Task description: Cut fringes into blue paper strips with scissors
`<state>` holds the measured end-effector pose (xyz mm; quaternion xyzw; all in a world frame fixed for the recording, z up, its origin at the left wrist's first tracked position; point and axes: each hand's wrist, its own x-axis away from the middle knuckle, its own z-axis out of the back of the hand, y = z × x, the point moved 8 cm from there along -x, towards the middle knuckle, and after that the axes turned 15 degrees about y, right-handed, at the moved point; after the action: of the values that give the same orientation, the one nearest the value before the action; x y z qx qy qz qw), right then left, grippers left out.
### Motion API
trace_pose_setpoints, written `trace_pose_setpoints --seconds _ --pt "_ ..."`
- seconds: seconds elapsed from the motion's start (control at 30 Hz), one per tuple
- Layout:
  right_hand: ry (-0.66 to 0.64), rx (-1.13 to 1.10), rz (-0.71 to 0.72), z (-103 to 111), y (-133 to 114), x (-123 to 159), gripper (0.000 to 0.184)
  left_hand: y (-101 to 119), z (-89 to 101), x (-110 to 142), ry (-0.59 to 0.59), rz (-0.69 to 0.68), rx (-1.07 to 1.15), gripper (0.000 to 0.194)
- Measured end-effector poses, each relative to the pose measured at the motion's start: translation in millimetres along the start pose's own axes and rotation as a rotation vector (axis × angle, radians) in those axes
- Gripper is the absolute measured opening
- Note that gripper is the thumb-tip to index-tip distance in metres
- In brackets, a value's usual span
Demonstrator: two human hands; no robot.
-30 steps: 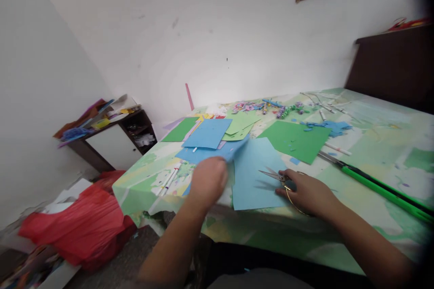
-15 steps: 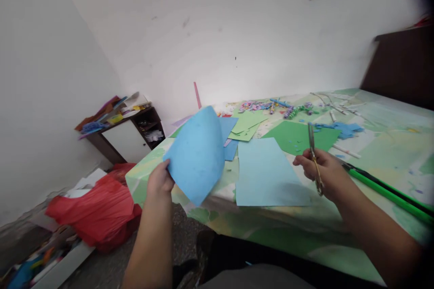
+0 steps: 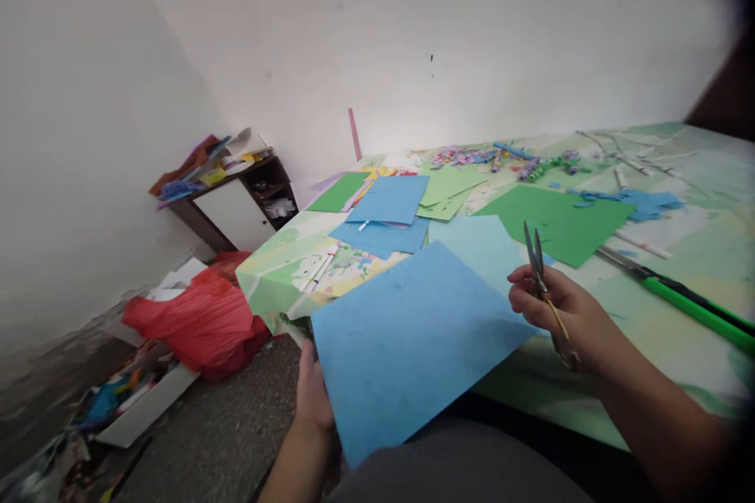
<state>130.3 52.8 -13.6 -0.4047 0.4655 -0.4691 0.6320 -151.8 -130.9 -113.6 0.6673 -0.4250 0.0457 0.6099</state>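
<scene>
A sheet of blue paper point(image 3: 413, 338) is held by its left edge in my left hand point(image 3: 314, 393), tilted over the table's front edge. Part of that hand is hidden behind the sheet. Scissors point(image 3: 539, 275) with gold handles are in my right hand point(image 3: 557, 302), their blades pointing up and slightly apart. The right fingertips are close to the blue sheet's right corner; whether they touch it I cannot tell. Under the blue sheet, a pale blue sheet point(image 3: 475, 240) lies on the table, partly covered.
Blue sheets point(image 3: 389, 200), light green paper point(image 3: 451, 192) and a dark green sheet point(image 3: 563, 220) lie on the patterned tablecloth point(image 3: 274, 259). A green-handled cutter point(image 3: 690, 302) is at right. On the floor at left sits a red plastic bag point(image 3: 197, 322), near a low cabinet point(image 3: 230, 216).
My left hand has brought the blue sheet down and rightward, laying it flatter across the front of the pale blue sheet. The right hand keeps its scissors. The view has shifted slightly.
</scene>
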Motion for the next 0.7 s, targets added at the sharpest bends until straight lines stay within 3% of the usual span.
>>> trace_pose_setpoints --seconds 0.1,0.27,0.37,0.47,0.6,0.7 --pt "0.000 0.111 0.037 9.4 8.2 15.5 0.031 -14.6 -8.0 13.0 -0.095 0.094 -0.102 0.045" --pt "0.083 0.356 -0.007 40.4 30.0 40.6 0.031 16.4 -34.0 15.9 -0.137 0.017 -0.194 0.062" --pt "0.188 0.313 -0.006 60.7 29.5 51.2 0.029 54.8 -71.9 15.2 -0.163 -0.176 -0.196 0.058" --pt "0.304 0.259 -0.008 78.7 23.6 58.4 0.029 85.9 -122.9 25.3 -0.269 -0.334 -0.172 0.054" --pt "0.340 0.129 -0.027 86.0 15.8 69.6 0.026 91.8 -182.1 46.7 -0.429 -0.375 -0.215 0.056" --pt "0.299 -0.016 -0.004 80.9 11.6 82.8 0.029 83.5 -207.2 57.4 -0.502 -0.411 -0.202 0.052"
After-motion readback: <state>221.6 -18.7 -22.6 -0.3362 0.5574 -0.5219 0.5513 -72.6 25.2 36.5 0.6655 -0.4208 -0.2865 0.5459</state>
